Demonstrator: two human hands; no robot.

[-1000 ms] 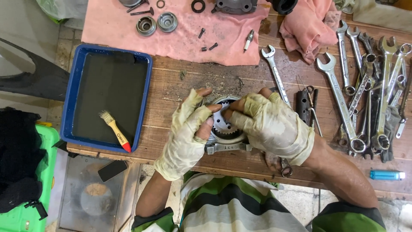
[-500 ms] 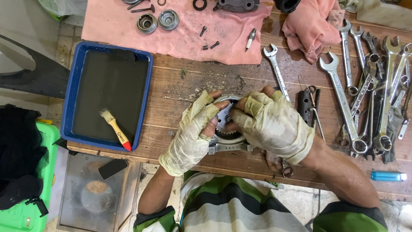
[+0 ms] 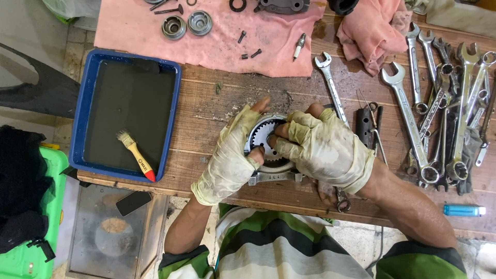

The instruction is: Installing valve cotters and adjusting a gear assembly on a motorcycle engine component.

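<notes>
A round metal gear assembly (image 3: 268, 150) with inner teeth lies on the wooden workbench (image 3: 217, 103), close to its near edge. My left hand (image 3: 230, 155), in a stained fingerless glove, grips the assembly's left rim, thumb on the toothed ring. My right hand (image 3: 323, 150), gloved the same way, covers the right side, and its fingertips press into the middle of the gear. A flat metal flange (image 3: 274, 178) sticks out beneath both hands.
A blue tray (image 3: 82, 129) of dark liquid with a small brush (image 3: 135, 155) sits at the left. A pink cloth (image 3: 217, 31) at the back holds bearings, bolts and a spark plug. Several spanners (image 3: 439, 103) lie at the right, a blue lighter (image 3: 464, 210) near the edge.
My left thumb has slid further onto the gear ring and my right fingers have moved inward to the centre. The assembly stays in place.
</notes>
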